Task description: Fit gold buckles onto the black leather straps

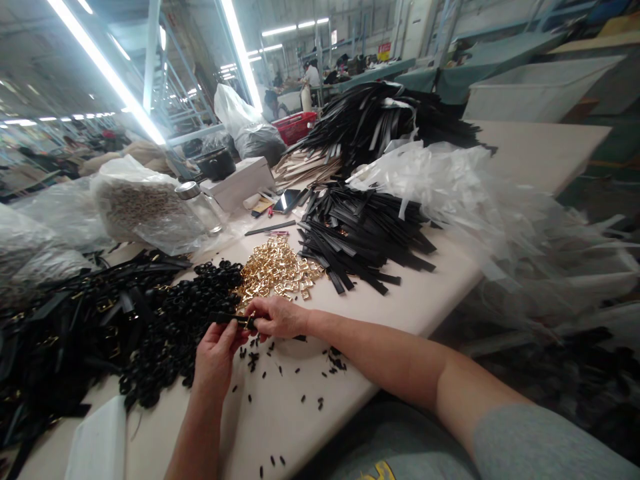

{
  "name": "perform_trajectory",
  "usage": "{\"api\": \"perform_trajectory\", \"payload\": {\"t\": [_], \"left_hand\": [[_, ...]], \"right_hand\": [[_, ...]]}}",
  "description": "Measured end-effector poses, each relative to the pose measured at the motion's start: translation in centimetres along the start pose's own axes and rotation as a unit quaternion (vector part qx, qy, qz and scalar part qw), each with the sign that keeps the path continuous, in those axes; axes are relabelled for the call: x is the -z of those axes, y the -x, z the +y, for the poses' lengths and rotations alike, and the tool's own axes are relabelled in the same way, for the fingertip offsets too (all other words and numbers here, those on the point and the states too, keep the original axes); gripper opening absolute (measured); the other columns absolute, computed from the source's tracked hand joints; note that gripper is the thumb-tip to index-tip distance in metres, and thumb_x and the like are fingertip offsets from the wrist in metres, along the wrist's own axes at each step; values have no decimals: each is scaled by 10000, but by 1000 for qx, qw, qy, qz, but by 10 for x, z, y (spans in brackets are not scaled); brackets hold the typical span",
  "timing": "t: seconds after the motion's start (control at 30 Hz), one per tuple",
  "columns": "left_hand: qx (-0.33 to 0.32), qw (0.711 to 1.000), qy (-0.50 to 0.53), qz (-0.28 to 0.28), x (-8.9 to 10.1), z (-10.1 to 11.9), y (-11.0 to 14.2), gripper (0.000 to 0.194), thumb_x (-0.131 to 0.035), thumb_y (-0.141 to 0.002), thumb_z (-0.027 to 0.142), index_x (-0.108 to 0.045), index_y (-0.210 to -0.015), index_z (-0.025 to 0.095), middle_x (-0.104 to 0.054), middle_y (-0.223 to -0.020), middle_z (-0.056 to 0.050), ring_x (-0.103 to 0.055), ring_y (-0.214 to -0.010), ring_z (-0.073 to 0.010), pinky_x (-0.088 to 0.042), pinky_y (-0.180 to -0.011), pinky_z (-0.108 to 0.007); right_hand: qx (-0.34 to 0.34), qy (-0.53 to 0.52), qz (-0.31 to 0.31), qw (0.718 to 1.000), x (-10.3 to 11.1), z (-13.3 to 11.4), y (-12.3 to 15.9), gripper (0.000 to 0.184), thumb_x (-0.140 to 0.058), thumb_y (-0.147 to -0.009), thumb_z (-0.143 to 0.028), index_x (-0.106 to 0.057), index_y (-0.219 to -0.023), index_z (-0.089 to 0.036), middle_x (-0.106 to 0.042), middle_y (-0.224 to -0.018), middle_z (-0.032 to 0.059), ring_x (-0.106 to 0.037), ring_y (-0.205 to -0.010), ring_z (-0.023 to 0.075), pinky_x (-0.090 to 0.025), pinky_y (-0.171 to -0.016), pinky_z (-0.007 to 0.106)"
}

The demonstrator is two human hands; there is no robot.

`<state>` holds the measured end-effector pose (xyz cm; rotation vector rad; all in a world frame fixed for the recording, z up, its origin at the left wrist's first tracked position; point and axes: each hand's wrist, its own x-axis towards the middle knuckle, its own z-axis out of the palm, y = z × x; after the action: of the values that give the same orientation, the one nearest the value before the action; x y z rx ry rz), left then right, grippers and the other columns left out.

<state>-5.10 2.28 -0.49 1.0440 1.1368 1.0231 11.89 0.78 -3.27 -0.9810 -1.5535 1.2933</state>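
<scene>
Between my two hands is a short black strap [223, 318] with a gold buckle at its right end. My left hand [214, 348] pinches the strap from below. My right hand [274, 317] closes its fingers on the buckle end, partly hiding it. Just beyond them lies a heap of gold buckles [273, 267]. A mound of small black loops [200, 300] is left of the buckles. Loose black straps [365, 230] are piled behind and to the right. Farther left spreads a pile of black straps with buckles [65, 327].
Tiny black bits [303, 399] dot the table [250, 433] near me. A glass jar [203, 208], a phone [287, 201] and a white box [240, 183] stand behind. Clear plastic bags [135, 200] line the left; white plastic strips [450, 180] hang over the right edge.
</scene>
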Motion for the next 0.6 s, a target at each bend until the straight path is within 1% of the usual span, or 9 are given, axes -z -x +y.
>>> {"api": "perform_trajectory", "payload": {"t": [0.1, 0.2, 0.4, 0.5, 0.6], "left_hand": [[-10, 1000, 2, -14, -1, 1, 1, 443, -909, -518, 397, -687, -813, 152, -706, -747, -10, -661, -629, -128, -540, -608, -218], [-7, 1000, -1, -15, -3, 2, 3, 447, -915, -506, 398, -696, -808, 153, -705, -741, -10, -659, -629, -127, -534, -604, -213], [4, 1000, -11, 13, -3, 1, 2, 486, -928, -461, 388, -711, -825, 150, -715, -765, -17, -644, -607, -124, -517, -566, -210], [-1, 1000, -10, 25, -2, 0, 2, 477, -925, -457, 379, -711, -814, 146, -711, -748, -15, -630, -594, -116, -514, -569, -213], [4, 999, -4, 32, -1, 0, 2, 484, -925, -445, 372, -711, -816, 145, -712, -752, -17, -623, -589, -115, -511, -570, -218]], "right_hand": [[-4, -4, 13, 1000, 0, -2, 0, 265, -451, -816, -43, -529, -1036, -169, -637, -758, -35, -650, -555, 76, -503, -510, 167], [-16, 6, 16, 1000, 1, -6, 2, 281, -454, -815, -43, -536, -1054, -167, -634, -737, -40, -640, -542, 75, -495, -510, 169], [-4, 81, 14, 997, 1, -9, 4, 318, -491, -804, -48, -582, -1078, -181, -642, -699, -57, -631, -556, 65, -470, -563, 163], [-3, 101, 15, 995, 2, -10, 4, 329, -488, -819, -59, -583, -1110, -178, -647, -695, -55, -632, -559, 64, -457, -577, 164], [-5, 114, 3, 993, 4, -17, 7, 340, -481, -833, -77, -577, -1144, -177, -653, -708, -50, -625, -558, 65, -448, -579, 167]]}}
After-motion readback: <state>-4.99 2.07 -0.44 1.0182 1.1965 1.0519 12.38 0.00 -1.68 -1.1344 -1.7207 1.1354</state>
